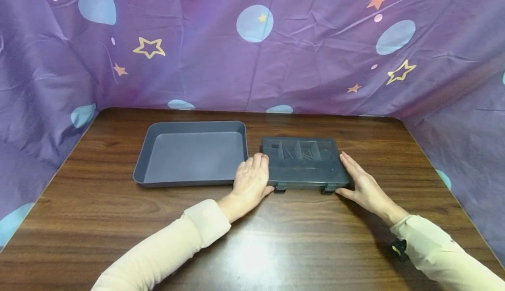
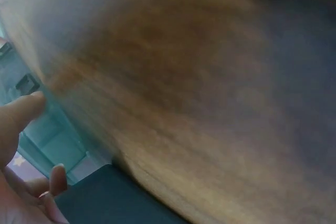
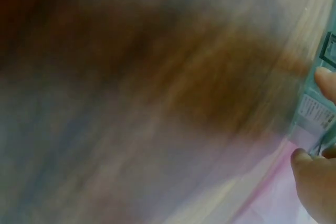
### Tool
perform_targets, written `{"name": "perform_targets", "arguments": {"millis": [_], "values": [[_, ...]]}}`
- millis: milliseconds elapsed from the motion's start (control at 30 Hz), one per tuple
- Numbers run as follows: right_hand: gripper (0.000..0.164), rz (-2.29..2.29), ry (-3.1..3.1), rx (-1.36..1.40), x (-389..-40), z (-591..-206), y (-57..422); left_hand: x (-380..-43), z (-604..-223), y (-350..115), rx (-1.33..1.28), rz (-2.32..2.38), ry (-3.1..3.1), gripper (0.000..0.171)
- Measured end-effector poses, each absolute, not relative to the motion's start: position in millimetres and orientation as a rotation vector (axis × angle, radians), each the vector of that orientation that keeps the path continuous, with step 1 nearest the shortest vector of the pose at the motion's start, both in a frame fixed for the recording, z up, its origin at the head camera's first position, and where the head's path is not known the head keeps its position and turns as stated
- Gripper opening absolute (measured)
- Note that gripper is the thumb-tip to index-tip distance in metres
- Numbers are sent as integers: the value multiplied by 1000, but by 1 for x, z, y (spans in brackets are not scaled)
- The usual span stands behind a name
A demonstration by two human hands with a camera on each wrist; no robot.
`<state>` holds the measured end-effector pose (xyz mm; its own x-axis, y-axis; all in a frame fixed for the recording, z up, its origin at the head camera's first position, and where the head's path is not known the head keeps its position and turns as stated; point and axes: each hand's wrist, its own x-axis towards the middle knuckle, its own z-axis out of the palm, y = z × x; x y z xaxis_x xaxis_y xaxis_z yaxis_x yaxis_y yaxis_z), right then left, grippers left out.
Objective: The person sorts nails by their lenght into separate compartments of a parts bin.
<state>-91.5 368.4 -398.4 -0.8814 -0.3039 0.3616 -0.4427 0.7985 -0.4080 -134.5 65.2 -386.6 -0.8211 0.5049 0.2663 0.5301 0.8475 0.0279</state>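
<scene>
A flat, dark see-through plastic organizer box lies on the wooden table with its lid down and two latches on its front edge. At its left end is my left hand, fingers along the side and thumb at the front corner. My right hand grips the opposite end, its thumb at the front right corner and fingers along the side. In the left wrist view the thumb reaches toward a latch on the teal-looking box. The right wrist view shows fingertips against the box, near a barcode label.
Left of the box stands a shallow grey tray, its right wall close beside my left hand. The brown table reaches back to a purple curtain with stars and planets. A black strap hangs at the right sleeve.
</scene>
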Motion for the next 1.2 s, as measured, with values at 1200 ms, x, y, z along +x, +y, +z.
{"name": "perform_targets", "arguments": {"millis": [1200], "values": [[80,908,-2785,499,-90,-388,374,-143,-378,48,-950,-425,-2757,80]]}}
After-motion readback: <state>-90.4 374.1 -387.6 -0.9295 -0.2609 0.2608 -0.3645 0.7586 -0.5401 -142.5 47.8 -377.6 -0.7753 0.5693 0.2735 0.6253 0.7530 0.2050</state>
